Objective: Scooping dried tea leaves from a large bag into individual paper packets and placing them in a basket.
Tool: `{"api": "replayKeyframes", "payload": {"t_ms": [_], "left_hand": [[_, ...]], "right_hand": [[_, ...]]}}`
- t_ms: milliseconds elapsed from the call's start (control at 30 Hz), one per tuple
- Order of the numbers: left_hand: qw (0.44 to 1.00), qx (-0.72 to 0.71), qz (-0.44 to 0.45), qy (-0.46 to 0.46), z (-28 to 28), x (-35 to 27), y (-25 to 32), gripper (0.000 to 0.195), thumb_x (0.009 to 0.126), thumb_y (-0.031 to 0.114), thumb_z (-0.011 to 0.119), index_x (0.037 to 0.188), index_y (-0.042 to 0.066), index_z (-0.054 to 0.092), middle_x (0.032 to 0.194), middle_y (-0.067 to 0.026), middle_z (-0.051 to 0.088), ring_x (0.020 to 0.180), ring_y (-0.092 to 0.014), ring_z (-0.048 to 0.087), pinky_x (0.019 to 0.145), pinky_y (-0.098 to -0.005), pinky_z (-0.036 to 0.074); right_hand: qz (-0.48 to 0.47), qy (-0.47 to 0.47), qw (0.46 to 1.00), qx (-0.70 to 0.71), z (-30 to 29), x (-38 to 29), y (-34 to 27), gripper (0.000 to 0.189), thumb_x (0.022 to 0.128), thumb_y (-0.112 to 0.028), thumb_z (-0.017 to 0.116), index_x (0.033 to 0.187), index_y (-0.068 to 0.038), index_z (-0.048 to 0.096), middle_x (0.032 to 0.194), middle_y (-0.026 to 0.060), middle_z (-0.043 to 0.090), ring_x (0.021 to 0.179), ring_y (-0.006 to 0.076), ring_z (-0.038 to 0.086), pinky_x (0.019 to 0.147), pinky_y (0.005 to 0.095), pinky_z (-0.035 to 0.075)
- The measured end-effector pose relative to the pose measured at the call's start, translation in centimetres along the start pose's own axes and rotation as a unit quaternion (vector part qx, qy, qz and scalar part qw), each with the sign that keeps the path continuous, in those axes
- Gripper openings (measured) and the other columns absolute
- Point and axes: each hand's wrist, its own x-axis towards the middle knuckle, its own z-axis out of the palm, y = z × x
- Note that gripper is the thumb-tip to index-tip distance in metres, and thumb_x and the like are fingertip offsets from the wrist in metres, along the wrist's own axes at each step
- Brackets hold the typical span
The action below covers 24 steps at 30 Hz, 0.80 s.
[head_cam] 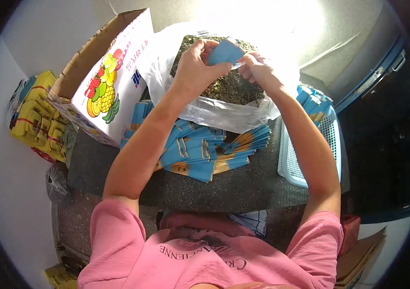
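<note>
My left hand point(197, 65) holds a small blue packet point(225, 52) above a plastic-lined container of dried leafy material point(223, 86). At the packet's lower right corner, the fingers of my right hand point(257, 68) pinch a small whitish piece; what it is I cannot tell. A clear plastic bag point(226, 113) spreads around the container's rim. Nearer to me, many flat blue and gold packets point(194, 150) lie in overlapping rows on the dark speckled table point(226, 191). More blue packets point(313, 103) stand in the far end of a light blue plastic basket point(293, 162), partly behind my right forearm.
A tall open cardboard box point(118, 76) with printed fruit stands at the left. Beyond it are bundled yellow packets point(37, 119) held with red bands. A dark cabinet or appliance with a blue edge point(367, 76) stands at the right. Cardboard sheets point(360, 256) lean low at the right.
</note>
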Motion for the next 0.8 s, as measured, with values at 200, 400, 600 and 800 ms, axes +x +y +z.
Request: {"api": "replayKeyframes", "payload": {"t_ms": [200, 400, 600, 800], "left_hand": [[0.999, 0.036, 0.006, 0.003, -1.2, 0.2, -0.5, 0.052, 0.071, 0.019, 0.080, 0.114, -0.002, 0.059, 0.102, -0.0110, 0.065, 0.088, -0.017, 0.064, 0.081, -0.0302, 0.053], [0.998, 0.050, 0.040, -0.026, -1.0, 0.8, -0.9, 0.054, 0.070, 0.023, 0.079, 0.113, -0.003, 0.059, 0.099, -0.0124, 0.066, 0.088, -0.017, 0.064, 0.081, -0.0311, 0.052], [0.996, 0.059, 0.056, -0.041, 0.4, 2.0, -0.6, 0.055, 0.067, 0.025, 0.078, 0.110, -0.004, 0.059, 0.098, -0.0133, 0.066, 0.087, -0.018, 0.064, 0.081, -0.0306, 0.051], [0.998, 0.016, 0.042, -0.043, 1.0, 2.0, -0.4, 0.056, 0.067, 0.025, 0.080, 0.112, -0.003, 0.060, 0.101, -0.0128, 0.065, 0.087, -0.018, 0.064, 0.079, -0.0302, 0.052]], "right_hand": [[-0.045, 0.010, 0.997, 0.057, -3.7, -0.9, -1.6, 0.028, 0.099, -0.032, 0.051, 0.106, -0.009, 0.066, 0.083, 0.0010, 0.066, 0.069, 0.0076, 0.057, 0.061, 0.0234, 0.047], [-0.103, 0.017, 0.993, 0.049, -7.5, -2.0, -4.3, 0.027, 0.096, -0.031, 0.055, 0.102, -0.007, 0.066, 0.079, 0.0006, 0.062, 0.069, 0.0064, 0.053, 0.057, 0.0220, 0.042], [-0.156, -0.045, 0.983, -0.087, -7.1, -3.2, -6.7, 0.023, 0.096, -0.027, 0.054, 0.105, -0.009, 0.065, 0.082, 0.0023, 0.061, 0.072, 0.0083, 0.054, 0.059, 0.0226, 0.042], [-0.395, -0.004, 0.894, -0.211, -6.2, -3.4, -7.1, 0.029, 0.100, -0.024, 0.043, 0.108, -0.007, 0.066, 0.090, 0.0049, 0.065, 0.078, 0.0124, 0.059, 0.067, 0.0262, 0.047]]}}
